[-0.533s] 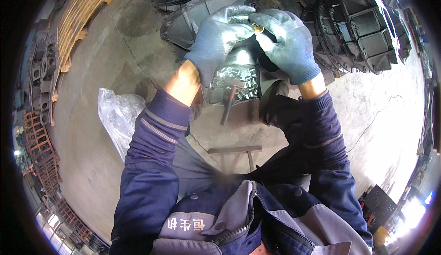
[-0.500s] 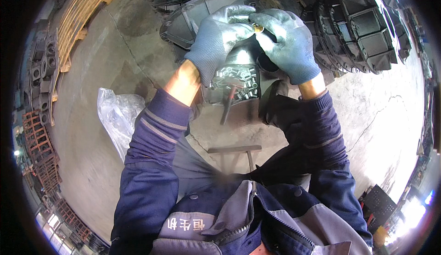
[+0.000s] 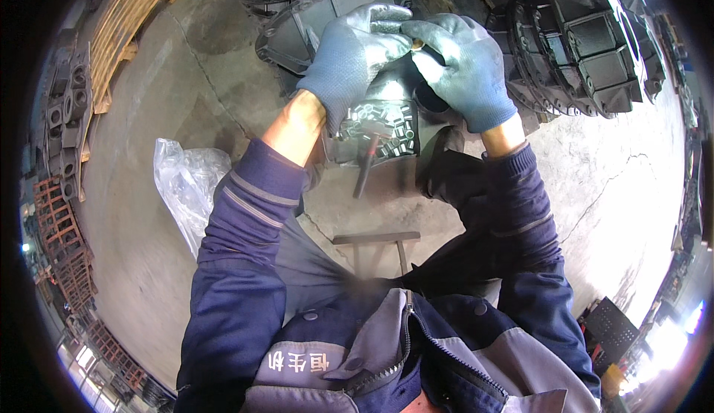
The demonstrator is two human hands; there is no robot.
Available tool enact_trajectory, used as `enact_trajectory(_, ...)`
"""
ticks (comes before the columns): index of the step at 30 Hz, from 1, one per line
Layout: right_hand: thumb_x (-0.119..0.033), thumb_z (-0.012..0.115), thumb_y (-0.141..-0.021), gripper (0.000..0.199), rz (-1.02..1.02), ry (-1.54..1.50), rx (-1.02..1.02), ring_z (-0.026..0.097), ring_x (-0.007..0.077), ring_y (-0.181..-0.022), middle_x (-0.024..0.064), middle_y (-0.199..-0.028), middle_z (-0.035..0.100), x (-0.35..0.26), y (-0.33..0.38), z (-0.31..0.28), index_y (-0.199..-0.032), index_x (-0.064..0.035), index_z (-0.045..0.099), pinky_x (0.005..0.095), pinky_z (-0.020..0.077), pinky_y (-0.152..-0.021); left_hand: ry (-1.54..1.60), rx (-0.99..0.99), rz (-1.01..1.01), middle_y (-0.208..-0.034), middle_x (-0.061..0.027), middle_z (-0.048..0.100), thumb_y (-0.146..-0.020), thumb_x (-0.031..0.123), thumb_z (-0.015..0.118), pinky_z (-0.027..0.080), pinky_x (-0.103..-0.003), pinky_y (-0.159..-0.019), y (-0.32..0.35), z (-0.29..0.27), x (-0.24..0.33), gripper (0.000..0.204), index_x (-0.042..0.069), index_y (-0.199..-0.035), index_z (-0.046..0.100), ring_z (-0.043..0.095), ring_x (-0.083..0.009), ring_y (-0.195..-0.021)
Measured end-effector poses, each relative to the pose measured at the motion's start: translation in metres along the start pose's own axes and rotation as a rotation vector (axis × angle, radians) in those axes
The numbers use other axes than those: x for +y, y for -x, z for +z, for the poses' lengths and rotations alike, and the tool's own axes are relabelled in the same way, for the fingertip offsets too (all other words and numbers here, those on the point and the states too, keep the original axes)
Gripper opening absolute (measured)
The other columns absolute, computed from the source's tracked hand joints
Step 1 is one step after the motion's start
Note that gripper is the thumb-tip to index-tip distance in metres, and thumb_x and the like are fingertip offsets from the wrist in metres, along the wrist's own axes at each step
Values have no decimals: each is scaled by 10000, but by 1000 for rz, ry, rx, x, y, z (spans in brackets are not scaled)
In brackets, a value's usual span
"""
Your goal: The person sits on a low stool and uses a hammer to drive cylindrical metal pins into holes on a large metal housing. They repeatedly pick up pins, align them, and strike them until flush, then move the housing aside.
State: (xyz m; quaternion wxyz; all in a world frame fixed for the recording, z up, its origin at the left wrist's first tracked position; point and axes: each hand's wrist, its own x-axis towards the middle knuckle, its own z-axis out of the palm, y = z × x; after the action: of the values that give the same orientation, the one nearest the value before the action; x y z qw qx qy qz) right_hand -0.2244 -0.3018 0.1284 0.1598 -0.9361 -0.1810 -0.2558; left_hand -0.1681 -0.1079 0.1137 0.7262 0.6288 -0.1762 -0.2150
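Barely anything is shifting since half a second ago: both hands are staying up over the grey metal plate [image 3: 297, 22], fingertips meeting as before.

Head view: left hand [image 3: 349, 59] and right hand [image 3: 465, 67], both in blue-grey knit gloves, are coming together and pinching a small brass-coloured part [image 3: 417, 43] between the fingertips; it is showing only as a rounded yellowish bit, mostly hidden by glove. Left hand is also pressing on a short grey cylinder [image 3: 387, 26] right beside it.

Just below the hands, a container of small shiny metal sleeves [image 3: 383, 126] is sitting on the concrete floor [image 3: 171, 93], with a dark-handled tool [image 3: 366, 171] sticking out of it. A crumpled clear plastic bag [image 3: 186, 186] is lying left of the person's left sleeve. Dark cast housings [image 3: 587, 48] are stacking up to the right, ribbed and matte. Wooden pallet [image 3: 123, 30] is lying top left.
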Motion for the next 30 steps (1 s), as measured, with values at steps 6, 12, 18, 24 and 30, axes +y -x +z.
enact_trajectory(6,-246,736,-814,302,12,-9,-24,682,311,-936,91,-1005,714,2,3,0,-1106,-177,772,412,565,-828,38,-18,-10,-1072,-84,751,-901,31,698,563,-261,-821,-6,-3,-14,364,-20,-1261,669,695,-122,-935)
enact_trajectory(12,-275,787,-799,376,241,-99,-127,687,328,-962,112,-1050,722,36,37,22,-1144,-128,754,407,564,-853,-791,268,346,-1015,-158,766,-952,390,711,571,-381,-827,-56,-39,-3,393,37,-1124,737,731,-259,-887)
enact_trajectory(18,-329,758,-824,350,597,-161,-286,701,384,-973,182,-1057,727,100,115,84,-1089,-101,763,452,561,-864,-1451,9,-108,-1112,-310,700,-1024,564,482,510,-503,-930,-117,-103,-4,662,-55,-1083,710,678,-453,-1068)
enact_trajectory(24,-294,762,-831,334,795,-86,-434,707,396,-1002,212,-1067,741,136,177,161,-1090,-83,768,455,563,-889,-1362,-57,-1,-554,-248,565,-1028,611,471,393,-521,-558,-139,-140,-45,799,-44,-599,633,490,-314,-447)
enact_trajectory(30,-264,797,-817,362,899,-161,-477,713,379,-1020,220,-1109,738,151,208,228,-1104,-47,756,414,561,-905,-1208,-3,-69,-490,-128,507,-1021,582,544,351,-467,-516,-143,-147,-53,739,-24,-608,629,410,-198,-448)
